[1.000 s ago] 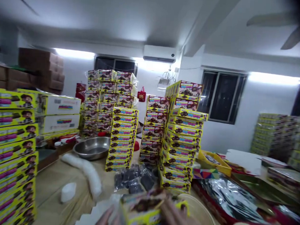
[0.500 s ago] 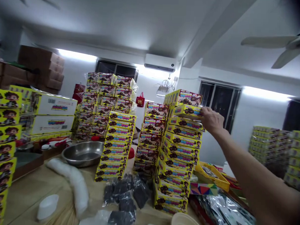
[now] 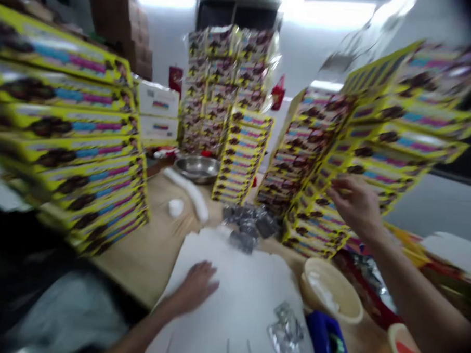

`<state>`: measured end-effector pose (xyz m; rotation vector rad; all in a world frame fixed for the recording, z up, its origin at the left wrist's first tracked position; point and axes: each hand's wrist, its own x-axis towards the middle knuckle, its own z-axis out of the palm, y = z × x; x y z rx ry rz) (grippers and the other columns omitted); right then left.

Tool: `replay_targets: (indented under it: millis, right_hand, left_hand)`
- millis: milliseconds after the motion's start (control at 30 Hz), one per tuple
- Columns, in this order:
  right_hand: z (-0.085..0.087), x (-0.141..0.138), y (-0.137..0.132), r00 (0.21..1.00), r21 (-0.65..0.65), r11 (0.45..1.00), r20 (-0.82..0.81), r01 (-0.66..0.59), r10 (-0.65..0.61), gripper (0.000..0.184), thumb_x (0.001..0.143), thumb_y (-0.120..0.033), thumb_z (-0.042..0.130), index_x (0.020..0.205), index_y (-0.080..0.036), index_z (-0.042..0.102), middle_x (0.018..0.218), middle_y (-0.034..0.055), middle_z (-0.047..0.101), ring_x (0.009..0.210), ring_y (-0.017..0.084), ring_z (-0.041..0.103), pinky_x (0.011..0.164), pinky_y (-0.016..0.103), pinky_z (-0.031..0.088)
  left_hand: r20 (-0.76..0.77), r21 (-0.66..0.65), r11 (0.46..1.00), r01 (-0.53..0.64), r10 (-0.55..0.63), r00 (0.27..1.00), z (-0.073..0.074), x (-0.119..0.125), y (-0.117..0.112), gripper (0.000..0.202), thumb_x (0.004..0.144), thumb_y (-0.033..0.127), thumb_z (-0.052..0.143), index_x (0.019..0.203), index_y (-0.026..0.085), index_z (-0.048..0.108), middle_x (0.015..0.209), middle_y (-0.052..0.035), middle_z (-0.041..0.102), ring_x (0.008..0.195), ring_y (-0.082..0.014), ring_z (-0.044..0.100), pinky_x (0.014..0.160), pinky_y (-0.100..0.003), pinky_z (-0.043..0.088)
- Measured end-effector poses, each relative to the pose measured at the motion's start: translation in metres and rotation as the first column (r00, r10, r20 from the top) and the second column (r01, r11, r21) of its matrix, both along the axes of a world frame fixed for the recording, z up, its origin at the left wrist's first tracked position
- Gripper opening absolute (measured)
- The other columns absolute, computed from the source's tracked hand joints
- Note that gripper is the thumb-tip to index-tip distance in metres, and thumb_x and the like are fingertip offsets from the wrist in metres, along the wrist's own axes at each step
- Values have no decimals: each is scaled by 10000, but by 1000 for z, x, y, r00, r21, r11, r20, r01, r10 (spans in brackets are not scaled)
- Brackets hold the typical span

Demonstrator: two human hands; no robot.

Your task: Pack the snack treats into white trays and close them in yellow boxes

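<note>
My right hand [image 3: 355,205] is raised in front of a tall stack of yellow snack boxes [image 3: 381,146], fingers loosely curled and apart, nothing in them. It hovers beside the stack's middle rows. My left hand [image 3: 197,284] lies flat, fingers spread, on a pile of white sheets [image 3: 238,296] covering the wooden table [image 3: 146,256]. A heap of small dark packets [image 3: 249,226] sits just beyond the sheets.
More yellow box stacks stand at the left [image 3: 66,127] and centre [image 3: 242,156]. A steel bowl [image 3: 197,167], a white roll [image 3: 188,192], a tan bowl [image 3: 330,292], a blue object [image 3: 325,339] and crinkled foil [image 3: 285,329] share the table.
The view has tilted down and left with blur. My right hand has come down from the stack's top box to its middle. My left hand has come into view on the white sheets.
</note>
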<state>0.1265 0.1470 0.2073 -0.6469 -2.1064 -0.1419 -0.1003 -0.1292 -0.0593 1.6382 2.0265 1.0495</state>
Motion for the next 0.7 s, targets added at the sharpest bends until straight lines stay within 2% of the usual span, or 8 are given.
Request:
replay_targets:
  millis: [67,200,333,400,467,533,600,700]
  right_hand:
    - [-76,-25,-63,946,-282,913,48,-294,320,143,840,-235,523,732,-172,592,940,117,639,867,171,591,739,266,441]
    - [-200,-72,-209,769,-644,651,148,-402,621,156,827,-337,585,832,-182,589,1070,108,613,991,211,572,848,334,458]
    - [-247,-109,-298,689,-599,751,421,-278,590,828,517,-508,807,1185,-126,503,1275,211,469,1080,362,467,852,508,432]
    - [-249,-115,-307,686,-637,727,411,-256,601,693,559,-491,791,1102,-123,565,1201,195,524,1028,353,484,832,502,429]
    - [-247,-109,-298,706,-782,546,202,-301,679,385,757,-461,643,974,-142,633,1097,143,594,981,295,521,842,437,427]
    - [-246,-97,-281,734,-904,203,-158,-377,660,341,871,-447,487,871,-159,669,970,90,645,896,232,564,826,364,429]
    - [-249,-86,-265,752,-861,-155,-500,-484,430,385,861,-486,489,808,-156,680,857,62,658,806,194,582,799,325,431]
    - [-256,-74,-256,663,-623,-393,-748,-677,43,372,720,-499,669,763,-130,677,773,56,647,761,163,580,792,290,425]
  left_hand:
    - [392,121,977,-176,116,913,16,-21,-3,375,809,466,509,911,144,673,1027,-128,671,1016,-264,586,966,-419,408]
    - [521,124,899,-421,302,798,26,-71,-20,491,856,552,391,883,124,628,923,-98,659,886,-200,599,828,-315,466]
    - [570,110,864,-491,350,743,22,-90,-47,522,804,601,458,832,102,612,809,-88,641,760,-171,596,719,-275,466]
    - [582,90,865,-493,356,731,19,-90,-57,528,784,608,488,807,95,609,760,-80,629,698,-154,584,646,-252,448]
    - [602,60,865,-498,367,709,17,-87,-60,530,770,611,509,798,90,603,717,-68,614,631,-133,562,563,-227,408]
    - [633,29,865,-502,372,679,14,-83,-56,539,759,622,516,798,90,592,679,-54,596,573,-118,538,505,-212,370]
    - [673,15,874,-486,351,651,14,-77,-45,548,748,640,520,807,98,581,676,-45,589,553,-115,535,492,-212,379]
    - [722,-14,909,-416,297,624,21,-59,-21,547,733,635,557,928,124,566,742,-36,605,572,-130,564,516,-241,437]
